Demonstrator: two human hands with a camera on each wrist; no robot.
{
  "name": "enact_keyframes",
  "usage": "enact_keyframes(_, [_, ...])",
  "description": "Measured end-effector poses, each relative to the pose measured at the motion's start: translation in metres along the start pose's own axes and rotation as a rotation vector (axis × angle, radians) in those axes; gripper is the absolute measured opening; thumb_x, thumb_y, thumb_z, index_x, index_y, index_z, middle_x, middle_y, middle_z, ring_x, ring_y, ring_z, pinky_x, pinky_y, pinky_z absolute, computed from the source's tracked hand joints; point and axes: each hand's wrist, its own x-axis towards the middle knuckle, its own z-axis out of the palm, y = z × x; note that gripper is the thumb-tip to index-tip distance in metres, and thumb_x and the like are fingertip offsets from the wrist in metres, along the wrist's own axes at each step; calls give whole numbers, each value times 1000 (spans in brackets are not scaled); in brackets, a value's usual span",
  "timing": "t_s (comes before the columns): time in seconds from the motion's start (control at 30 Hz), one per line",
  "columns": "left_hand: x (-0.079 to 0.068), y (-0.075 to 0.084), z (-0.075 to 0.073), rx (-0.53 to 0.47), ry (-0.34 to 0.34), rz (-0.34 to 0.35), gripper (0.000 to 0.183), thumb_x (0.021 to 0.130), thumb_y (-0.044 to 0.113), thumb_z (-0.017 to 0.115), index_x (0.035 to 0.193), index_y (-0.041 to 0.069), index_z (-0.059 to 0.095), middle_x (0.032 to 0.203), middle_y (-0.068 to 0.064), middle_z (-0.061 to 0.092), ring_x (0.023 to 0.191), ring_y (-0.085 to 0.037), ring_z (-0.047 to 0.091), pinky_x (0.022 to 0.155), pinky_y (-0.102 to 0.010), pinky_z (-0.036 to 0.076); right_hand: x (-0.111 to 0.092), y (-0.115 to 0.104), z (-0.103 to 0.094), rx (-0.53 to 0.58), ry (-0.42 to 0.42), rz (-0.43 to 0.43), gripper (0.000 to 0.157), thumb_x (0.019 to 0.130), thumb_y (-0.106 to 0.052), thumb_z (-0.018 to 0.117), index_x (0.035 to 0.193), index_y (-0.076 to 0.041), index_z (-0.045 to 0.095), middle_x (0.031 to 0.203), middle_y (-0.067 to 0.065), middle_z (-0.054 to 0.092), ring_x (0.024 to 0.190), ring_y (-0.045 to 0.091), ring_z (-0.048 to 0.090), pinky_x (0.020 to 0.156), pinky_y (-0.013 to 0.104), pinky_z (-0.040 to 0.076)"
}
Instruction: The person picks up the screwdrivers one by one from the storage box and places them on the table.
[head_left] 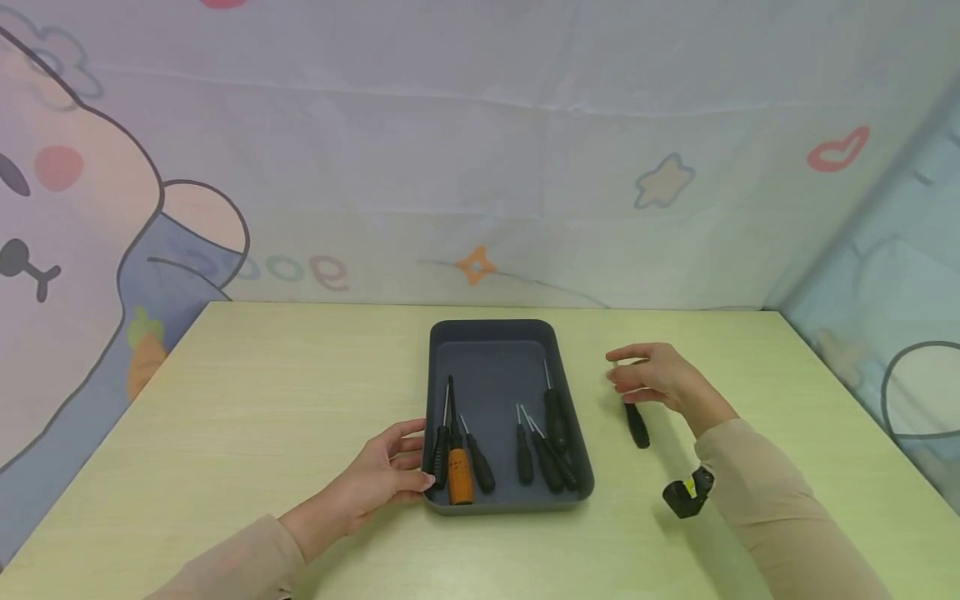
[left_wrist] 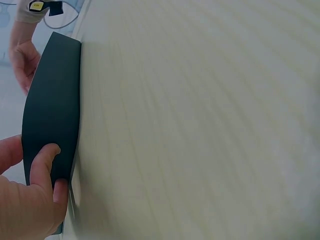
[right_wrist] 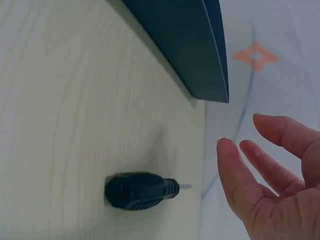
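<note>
We see a grey tray [head_left: 491,375] on the pale worktop [head_left: 315,375], its long sides running away from us. Our left hand [head_left: 382,471] is at its near left corner, the thumb over the rim and the fingers bent against the outer wall. That grip holds the tray by its edge, and the left wrist view shows the fingertips touching the wall.

Our right hand [head_left: 658,377] is to the right of the tray, near the shaft of a loose screwdriver [head_left: 637,427]. This grip is wide: the right wrist view shows thumb and fingers parted, with a gap between them and the tool. The loose screwdriver lies on the worktop, apart from the tray, its black handle toward us and its thin shaft partly covered by the fingers in the head view.

Inside the tray we count seven more screwdrivers in two groups, tips pointing away from us. Along the left side lie a slim black one [head_left: 440,458], an orange-handled one [head_left: 460,477] and a small black one [head_left: 481,467]. On the right are four with black handles, the thickest [head_left: 555,419] farthest from us, close to the right wall.

Both arms wear beige sleeves [head_left: 787,508], and a black device [head_left: 682,497] sits at the right wrist. Behind the worktop hangs a pale backdrop [head_left: 375,167] printed with a cartoon animal [head_left: 82,192] and a red heart [head_left: 817,158].
</note>
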Motion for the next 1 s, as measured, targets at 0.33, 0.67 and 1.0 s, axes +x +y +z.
enact_keyframes(0.33, [1,-1,-1,2,3,-5,75,79,-15,60,144,1,26,137,-29,32,117,-37,49,81,-46,51,-2,-10,14,21,-34,-36,56,87,-10,64,134,10,40,107,13,60,83,19,63,75,31,54])
enact_keyframes(0.67, [1,-1,0,9,12,-10,75,79,-15,61,143,1,26,137,-29,32,117,-36,49,81,-45,51,-4,-18,25,39,-62,-57,53,86,-7,64,132,9,43,117,22,56,84,18,63,77,33,53])
enact_keyframes(1.0, [2,-1,0,10,16,-13,75,79,-15,61,143,2,27,137,-28,33,117,-37,48,81,-45,51,-3,-22,36,36,-88,-70,53,86,-4,63,132,11,42,114,21,58,88,23,63,78,34,53])
